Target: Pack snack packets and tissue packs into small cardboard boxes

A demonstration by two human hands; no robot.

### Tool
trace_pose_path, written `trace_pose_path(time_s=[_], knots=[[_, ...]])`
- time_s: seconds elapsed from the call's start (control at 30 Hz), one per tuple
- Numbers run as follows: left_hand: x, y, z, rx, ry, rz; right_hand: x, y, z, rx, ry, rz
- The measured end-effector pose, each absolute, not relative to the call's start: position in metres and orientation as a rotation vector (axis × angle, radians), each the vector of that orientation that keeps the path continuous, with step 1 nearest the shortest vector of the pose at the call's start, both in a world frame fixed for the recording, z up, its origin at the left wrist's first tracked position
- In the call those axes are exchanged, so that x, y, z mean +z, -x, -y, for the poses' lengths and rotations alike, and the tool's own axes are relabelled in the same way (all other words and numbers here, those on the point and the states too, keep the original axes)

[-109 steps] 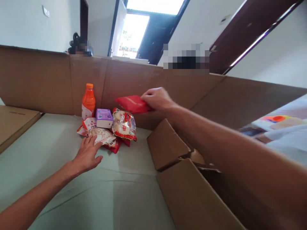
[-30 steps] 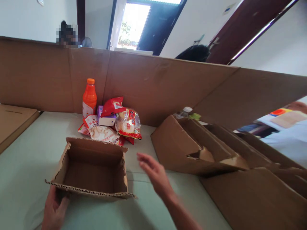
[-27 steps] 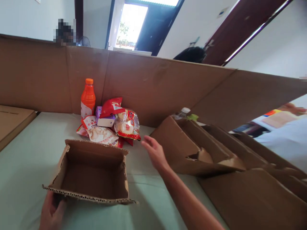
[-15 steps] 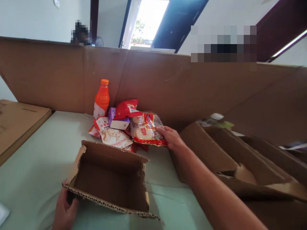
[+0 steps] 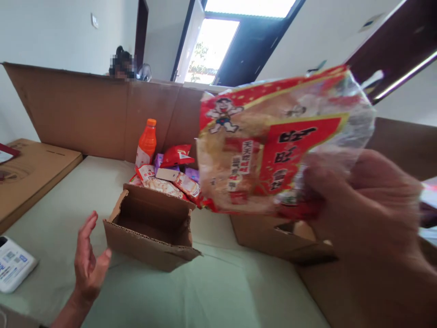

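Note:
Close to the camera, my right hand point(image 5: 368, 214) grips a clear and red bag of rice crackers point(image 5: 249, 155) by its side, fingers and thumb closed on the plastic. My left hand point(image 5: 89, 259) is open and holds nothing, its fingers spread just left of a small open cardboard box point(image 5: 146, 246). The inside of that box shows bare cardboard. Behind it lies a pile of snacks: a red packet point(image 5: 176, 156), a white and red food pouch point(image 5: 162, 186) and a purple box point(image 5: 159, 160). An orange drink bottle point(image 5: 146, 142) stands upright at the pile's left.
A tall cardboard panel point(image 5: 82, 114) runs along the back of the table. A flat carton point(image 5: 37, 173) lies at the left, with a white device point(image 5: 15, 264) in front of it. Larger cardboard boxes point(image 5: 266, 237) stand at the right. A person point(image 5: 123, 66) is behind the panel.
My right hand has lifted the rice cracker bag from the pile up toward the camera. My left hand has let go of the small box, which now sits slightly turned and farther off.

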State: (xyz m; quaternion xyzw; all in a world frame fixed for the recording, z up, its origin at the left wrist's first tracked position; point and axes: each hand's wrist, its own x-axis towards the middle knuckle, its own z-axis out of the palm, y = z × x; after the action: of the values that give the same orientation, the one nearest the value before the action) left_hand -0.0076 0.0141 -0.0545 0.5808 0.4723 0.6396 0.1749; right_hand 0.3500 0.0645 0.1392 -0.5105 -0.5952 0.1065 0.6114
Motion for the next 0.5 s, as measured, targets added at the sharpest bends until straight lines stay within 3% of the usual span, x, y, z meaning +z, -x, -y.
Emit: trace_pose_path(time_s=[0.1,0.2,0.33,0.5], knots=[[-0.001,0.003,-0.016,1.738,-2.198,-1.244,0.135,-0.308,-0.070,0.237,0.960,1.299],[0.032,-0.004,-0.025,1.449,-2.573,-1.329,0.114,-0.278,-0.079,0.304,0.865,1.380],[0.037,-0.010,-0.032,1.185,-2.621,-1.633,0.078,-0.269,-0.086,0.289,0.959,1.600],[0.027,-0.010,-0.028,1.233,-2.625,-1.751,0.071,-0.290,-0.082,0.292,1.004,1.928]])
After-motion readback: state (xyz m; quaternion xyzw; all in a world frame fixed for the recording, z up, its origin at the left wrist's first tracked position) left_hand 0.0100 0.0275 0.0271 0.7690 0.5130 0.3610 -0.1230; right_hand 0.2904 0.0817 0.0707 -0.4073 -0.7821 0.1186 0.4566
